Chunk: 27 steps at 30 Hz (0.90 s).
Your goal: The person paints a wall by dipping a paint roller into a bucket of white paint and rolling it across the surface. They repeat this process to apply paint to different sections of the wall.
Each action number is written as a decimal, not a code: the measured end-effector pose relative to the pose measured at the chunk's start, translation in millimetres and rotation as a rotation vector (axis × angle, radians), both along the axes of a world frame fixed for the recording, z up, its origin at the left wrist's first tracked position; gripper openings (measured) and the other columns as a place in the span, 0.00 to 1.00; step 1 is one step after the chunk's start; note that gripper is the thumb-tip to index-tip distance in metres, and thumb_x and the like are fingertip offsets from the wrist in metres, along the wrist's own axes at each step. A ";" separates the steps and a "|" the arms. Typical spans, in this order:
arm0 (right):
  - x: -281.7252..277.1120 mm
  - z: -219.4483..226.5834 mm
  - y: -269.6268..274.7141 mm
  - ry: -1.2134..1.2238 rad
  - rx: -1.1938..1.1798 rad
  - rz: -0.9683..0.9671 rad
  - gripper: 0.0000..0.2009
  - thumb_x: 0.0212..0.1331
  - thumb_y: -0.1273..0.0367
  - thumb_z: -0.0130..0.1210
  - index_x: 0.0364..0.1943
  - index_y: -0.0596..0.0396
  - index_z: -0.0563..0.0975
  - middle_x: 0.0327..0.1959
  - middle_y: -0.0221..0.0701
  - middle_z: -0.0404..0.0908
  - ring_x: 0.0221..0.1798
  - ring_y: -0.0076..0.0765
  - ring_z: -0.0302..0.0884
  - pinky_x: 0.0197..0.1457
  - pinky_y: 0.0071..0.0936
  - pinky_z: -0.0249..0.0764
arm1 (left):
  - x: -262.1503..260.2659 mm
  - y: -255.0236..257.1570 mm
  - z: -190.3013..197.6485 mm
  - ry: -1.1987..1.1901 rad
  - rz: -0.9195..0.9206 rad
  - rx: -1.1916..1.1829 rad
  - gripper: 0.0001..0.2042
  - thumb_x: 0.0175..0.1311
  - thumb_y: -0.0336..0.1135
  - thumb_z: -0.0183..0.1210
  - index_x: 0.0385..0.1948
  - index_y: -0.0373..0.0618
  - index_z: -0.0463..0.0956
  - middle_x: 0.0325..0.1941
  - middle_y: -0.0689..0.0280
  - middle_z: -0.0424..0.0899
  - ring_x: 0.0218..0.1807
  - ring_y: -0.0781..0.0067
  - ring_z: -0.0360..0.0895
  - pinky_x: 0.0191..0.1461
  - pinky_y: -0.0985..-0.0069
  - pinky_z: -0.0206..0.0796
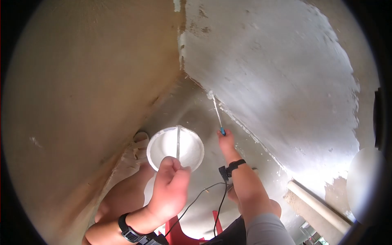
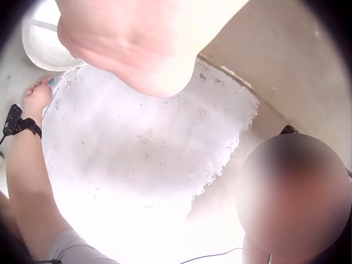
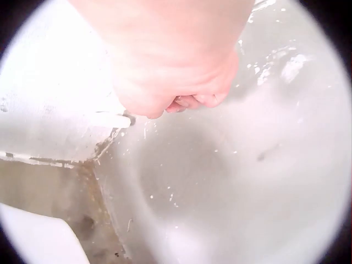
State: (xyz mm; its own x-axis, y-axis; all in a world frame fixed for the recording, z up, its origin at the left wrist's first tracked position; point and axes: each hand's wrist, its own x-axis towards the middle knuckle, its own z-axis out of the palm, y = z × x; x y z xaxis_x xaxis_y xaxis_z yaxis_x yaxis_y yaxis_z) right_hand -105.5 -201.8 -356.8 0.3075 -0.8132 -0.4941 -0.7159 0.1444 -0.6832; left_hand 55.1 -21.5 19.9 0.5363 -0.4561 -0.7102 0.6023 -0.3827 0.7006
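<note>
My left hand [image 1: 169, 188] has its fingers curled round a pale bar [image 1: 178, 143] that crosses the mouth of a white bucket [image 1: 152, 149]. White material coats the inside of the bucket. In the left wrist view the left hand [image 2: 132, 44] covers part of the bucket [image 2: 44, 55]. My right hand [image 1: 226, 141] grips the blue handle [image 1: 222, 131] of a small paint roller [image 1: 216, 108] with a thin white shaft. Its whitish head [image 1: 210, 94] is at the seam between wall and floor. In the right wrist view the right hand [image 3: 176, 71] hides the handle.
A white-coated wall [image 1: 269, 81] rises on the right, its coating ragged at the far edge. A bare brown wall [image 1: 90, 81] stands on the left. White spatters dot the grey floor [image 3: 220, 181]. A cable [image 1: 192, 204] hangs between the arms, above a red object [image 1: 175, 232].
</note>
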 end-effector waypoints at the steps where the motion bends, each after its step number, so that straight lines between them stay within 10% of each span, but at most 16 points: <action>1: -15.3 9.9 2.5 0.019 -0.018 -0.022 0.15 0.59 0.61 0.66 0.33 0.62 0.79 0.23 0.40 0.79 0.26 0.42 0.76 0.35 0.39 0.73 | -6.8 -0.6 1.9 0.004 -0.007 -0.007 0.09 0.69 0.31 0.54 0.32 0.44 0.61 0.24 0.75 0.65 0.28 0.88 0.59 0.29 0.83 0.54; 8: -105.8 4.7 14.9 0.080 -0.133 -0.079 0.15 0.59 0.61 0.65 0.34 0.62 0.79 0.25 0.43 0.80 0.29 0.47 0.78 0.37 0.40 0.74 | -50.2 2.2 7.9 0.050 -0.115 0.000 0.08 0.69 0.33 0.54 0.33 0.45 0.64 0.26 0.74 0.68 0.30 0.86 0.62 0.33 0.82 0.58; 11: -112.4 3.1 15.0 0.069 -0.224 0.011 0.15 0.61 0.61 0.64 0.34 0.62 0.79 0.21 0.35 0.77 0.25 0.30 0.71 0.32 0.34 0.70 | -60.1 9.4 4.7 0.050 -0.171 0.020 0.07 0.69 0.33 0.55 0.33 0.47 0.65 0.26 0.75 0.68 0.31 0.85 0.63 0.34 0.82 0.57; 19: -34.6 24.4 12.0 0.069 -0.234 0.116 0.19 0.61 0.56 0.61 0.33 0.63 0.79 0.29 0.50 0.81 0.33 0.58 0.79 0.40 0.47 0.73 | -51.4 26.4 4.3 0.080 -0.277 0.065 0.11 0.69 0.35 0.55 0.32 0.39 0.64 0.25 0.68 0.68 0.31 0.80 0.65 0.34 0.74 0.63; 27: 55.8 29.0 0.7 -0.008 -0.138 0.201 0.19 0.63 0.56 0.60 0.33 0.63 0.79 0.28 0.49 0.81 0.33 0.58 0.79 0.39 0.46 0.73 | -11.1 40.9 8.7 0.058 -0.188 0.114 0.08 0.69 0.33 0.54 0.34 0.43 0.64 0.25 0.75 0.67 0.29 0.86 0.61 0.32 0.81 0.55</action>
